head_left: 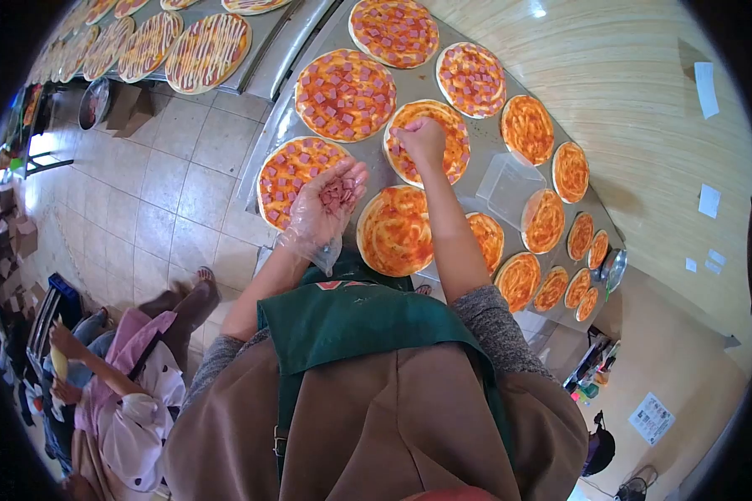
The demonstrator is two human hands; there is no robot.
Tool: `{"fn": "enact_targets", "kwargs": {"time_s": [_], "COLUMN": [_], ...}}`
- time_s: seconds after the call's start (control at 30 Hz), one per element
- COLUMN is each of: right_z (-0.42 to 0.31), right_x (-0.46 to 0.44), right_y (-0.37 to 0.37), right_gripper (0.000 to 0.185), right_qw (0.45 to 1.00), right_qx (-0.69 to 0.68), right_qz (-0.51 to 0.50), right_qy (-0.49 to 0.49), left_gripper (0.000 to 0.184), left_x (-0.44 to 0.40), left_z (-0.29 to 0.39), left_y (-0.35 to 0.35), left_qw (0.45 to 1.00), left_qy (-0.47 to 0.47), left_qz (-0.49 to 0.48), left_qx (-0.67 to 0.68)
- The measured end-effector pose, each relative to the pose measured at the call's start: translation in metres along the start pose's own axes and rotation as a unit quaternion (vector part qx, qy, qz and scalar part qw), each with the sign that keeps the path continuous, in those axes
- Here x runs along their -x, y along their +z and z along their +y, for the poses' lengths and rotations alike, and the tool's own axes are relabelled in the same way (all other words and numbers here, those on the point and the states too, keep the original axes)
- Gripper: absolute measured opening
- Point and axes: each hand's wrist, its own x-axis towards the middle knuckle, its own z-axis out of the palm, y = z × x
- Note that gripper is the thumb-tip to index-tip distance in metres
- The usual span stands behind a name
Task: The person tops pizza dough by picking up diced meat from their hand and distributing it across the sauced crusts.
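Note:
My left hand (322, 209), in a clear plastic glove, is cupped palm up around a pile of diced pink meat (338, 196), beside a meat-topped pizza (286, 179) at the near left. My right hand (422, 140) is closed in a pinch over a sauced pizza (447, 142) that has a few pink cubes on its left and lower right. Whatever the fingers pinch is hidden. Below it lies a pizza with sauce only (397, 230). Two pizzas covered with pink cubes (345, 93) (393, 32) stand farther up the metal table, with a smaller one (471, 79) to their right.
On the metal table (485, 134), a clear plastic container (507, 185) sits among several sauced pizzas (543, 219). A metal bowl (614, 269) is at the far right end. Striped pizzas (209, 52) fill another table at upper left. A person (138, 401) sits at lower left.

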Motion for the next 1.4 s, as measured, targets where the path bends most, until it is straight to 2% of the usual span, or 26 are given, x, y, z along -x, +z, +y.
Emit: {"fn": "enact_targets", "kwargs": {"time_s": [0.1, 0.3, 0.4, 0.5, 0.6, 0.7, 0.8, 0.9, 1.0, 1.03, 1.1, 1.4], "right_z": [0.001, 0.013, 0.006, 0.002, 0.014, 0.008, 0.008, 0.0, 0.033, 0.034, 0.035, 0.027], "right_x": [-0.002, -0.017, -0.012, -0.005, -0.013, -0.009, -0.009, 0.0, -0.033, -0.038, -0.043, -0.06], "right_y": [-0.003, 0.008, 0.003, -0.002, 0.001, -0.003, -0.001, -0.008, -0.005, -0.011, -0.022, -0.031], "right_gripper": [0.022, 0.022, 0.021, 0.015, 0.011, 0.012, 0.013, 0.015, 0.016, 0.017, 0.019, 0.019], "right_qw": [0.998, 0.966, 0.972, 0.973, 0.951, 0.962, 0.95, 0.966, 0.974, 0.984, 0.956, 0.982], "right_qx": [-0.016, 0.212, 0.216, 0.198, 0.222, 0.201, 0.232, 0.203, 0.063, -0.039, -0.239, -0.099], "right_qz": [0.018, 0.036, 0.028, 0.02, 0.044, 0.0, 0.009, -0.007, 0.028, -0.034, -0.155, -0.137], "right_qy": [-0.051, -0.146, -0.092, -0.114, -0.211, -0.184, -0.207, -0.161, -0.215, -0.168, -0.067, -0.086], "left_gripper": [0.037, 0.036, 0.036, 0.037, 0.037, 0.037, 0.037, 0.037, 0.036, 0.036, 0.035, 0.035], "left_x": [0.002, 0.001, 0.001, 0.001, -0.001, -0.001, 0.001, 0.002, 0.0, 0.001, 0.002, 0.005], "left_z": [0.002, 0.002, 0.002, 0.003, 0.003, 0.003, 0.002, 0.002, 0.003, 0.003, 0.003, 0.002], "left_y": [0.001, 0.001, 0.0, -0.004, -0.007, -0.007, -0.003, 0.001, -0.002, -0.002, -0.002, 0.0], "left_qw": [1.0, 1.0, 1.0, 1.0, 1.0, 1.0, 1.0, 1.0, 1.0, 1.0, 1.0, 1.0], "left_qy": [0.011, 0.007, 0.009, 0.005, 0.008, 0.01, 0.005, 0.004, 0.005, 0.006, 0.008, 0.003], "left_qz": [0.003, 0.012, 0.006, -0.012, -0.006, -0.005, -0.008, 0.014, 0.007, 0.005, 0.002, 0.01], "left_qx": [-0.01, 0.012, 0.006, 0.015, 0.005, -0.006, -0.006, -0.011, -0.008, -0.005, 0.0, 0.002]}}
